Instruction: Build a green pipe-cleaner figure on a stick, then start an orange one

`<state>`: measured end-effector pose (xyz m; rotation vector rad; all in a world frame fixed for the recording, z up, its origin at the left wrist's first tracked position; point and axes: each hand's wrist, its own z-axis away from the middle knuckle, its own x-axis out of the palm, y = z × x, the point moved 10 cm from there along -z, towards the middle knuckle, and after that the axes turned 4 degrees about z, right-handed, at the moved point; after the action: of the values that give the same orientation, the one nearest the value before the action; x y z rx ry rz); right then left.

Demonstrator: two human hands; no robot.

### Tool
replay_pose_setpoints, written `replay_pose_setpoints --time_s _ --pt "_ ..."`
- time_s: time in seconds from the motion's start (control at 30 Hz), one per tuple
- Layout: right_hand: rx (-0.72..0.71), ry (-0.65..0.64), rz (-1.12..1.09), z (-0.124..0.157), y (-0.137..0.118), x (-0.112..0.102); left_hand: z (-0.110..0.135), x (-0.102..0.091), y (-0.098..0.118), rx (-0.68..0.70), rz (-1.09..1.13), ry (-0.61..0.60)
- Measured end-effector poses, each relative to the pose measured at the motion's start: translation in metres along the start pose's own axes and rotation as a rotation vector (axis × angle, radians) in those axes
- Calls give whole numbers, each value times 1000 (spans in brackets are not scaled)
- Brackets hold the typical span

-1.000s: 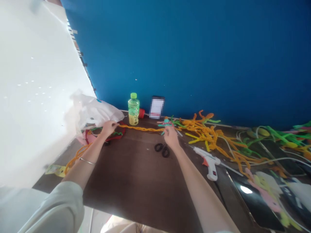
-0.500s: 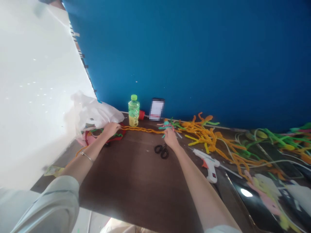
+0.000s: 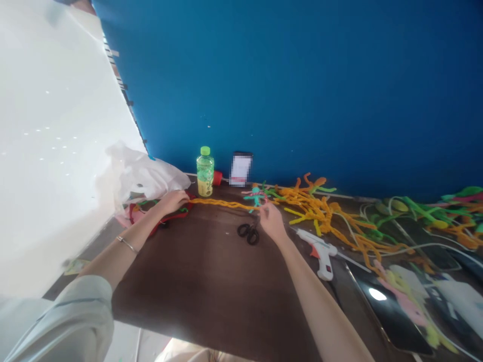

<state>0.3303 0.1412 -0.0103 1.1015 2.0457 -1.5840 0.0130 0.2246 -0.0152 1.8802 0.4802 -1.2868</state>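
Note:
Two orange pipe cleaners (image 3: 222,203) stretch sideways above the table, twined loosely round each other. My left hand (image 3: 173,202) is closed on their left end, beside a red and green fuzzy piece (image 3: 179,216). At the right end, my right hand (image 3: 272,221) pinches the strands between its fingertips. Black-handled scissors (image 3: 248,233) lie just left of that hand, their blades partly hidden by it. Right behind its fingers is a small turquoise and pink pipe-cleaner figure (image 3: 257,195).
A green-capped bottle (image 3: 205,173) and a propped phone (image 3: 240,170) stand at the back. Orange pipe cleaners (image 3: 320,206), a white glue gun (image 3: 319,251) and a dark tablet (image 3: 388,306) lie right. A white plastic bag (image 3: 158,176) sits at left.
The strands, nearly side by side before, now cross each other more. My right hand has turned and its fingers have shifted at the end. The view has moved slightly right.

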Motion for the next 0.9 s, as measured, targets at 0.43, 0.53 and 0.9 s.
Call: replay_pose_setpoints --time_s 0.43,0.53,0.9 --pt "458 213 -926 55 50 -24 15 0 -4 -427 1126 374" --pt "457 265 -936 63 55 -29 11 12 2 -427 1399 615" --pt "412 303 -867 78 57 -38 7 58 -2 -427 1743 819"
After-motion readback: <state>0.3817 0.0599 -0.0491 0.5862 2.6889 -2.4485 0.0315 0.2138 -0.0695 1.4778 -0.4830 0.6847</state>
